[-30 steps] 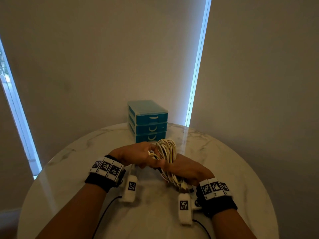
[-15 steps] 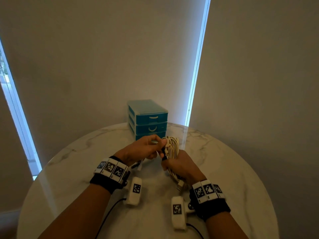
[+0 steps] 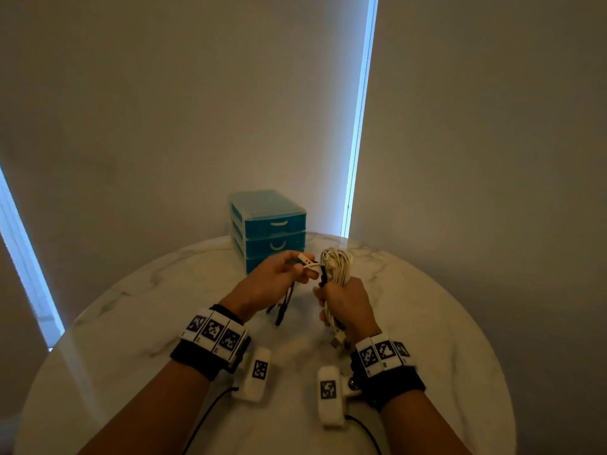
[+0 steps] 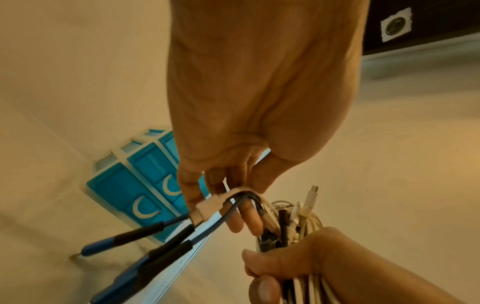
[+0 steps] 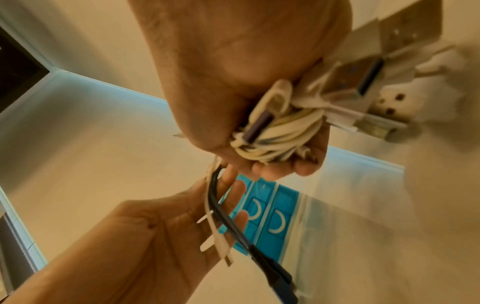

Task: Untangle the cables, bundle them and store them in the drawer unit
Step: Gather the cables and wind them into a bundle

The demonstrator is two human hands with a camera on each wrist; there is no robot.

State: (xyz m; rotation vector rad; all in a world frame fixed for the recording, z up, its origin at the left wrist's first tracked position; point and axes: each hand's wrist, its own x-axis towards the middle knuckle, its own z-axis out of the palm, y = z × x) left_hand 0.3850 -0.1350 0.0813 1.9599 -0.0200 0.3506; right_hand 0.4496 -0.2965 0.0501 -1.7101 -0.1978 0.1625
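A coiled bundle of cream cables [image 3: 336, 267] stands upright in my right hand [image 3: 345, 303], which grips it around the middle; USB plugs [image 3: 338, 339] hang below the fist. My left hand [image 3: 279, 280] pinches a white cable end with its plug [image 3: 305, 259] and dark cables [image 3: 284, 305] that droop beneath it. In the left wrist view the dark blue cables [image 4: 145, 253] loop over my fingers [image 4: 244, 218] next to the bundle [image 4: 298, 222]. The right wrist view shows the bundle [image 5: 280, 135] clenched in my right hand. The teal drawer unit [image 3: 269, 228], all drawers closed, stands just behind both hands.
The round white marble table [image 3: 443, 339] carries the drawer unit at its far edge. Behind it are pale blinds with bright slits of window light [image 3: 359, 119]. Thin black leads [image 3: 210, 412] run from the wrist cameras over the table's near part.
My hands have drawn apart: the left one has pulled a white cable end and dark cables leftward out of the bundle. The right hand has turned the coil upright.
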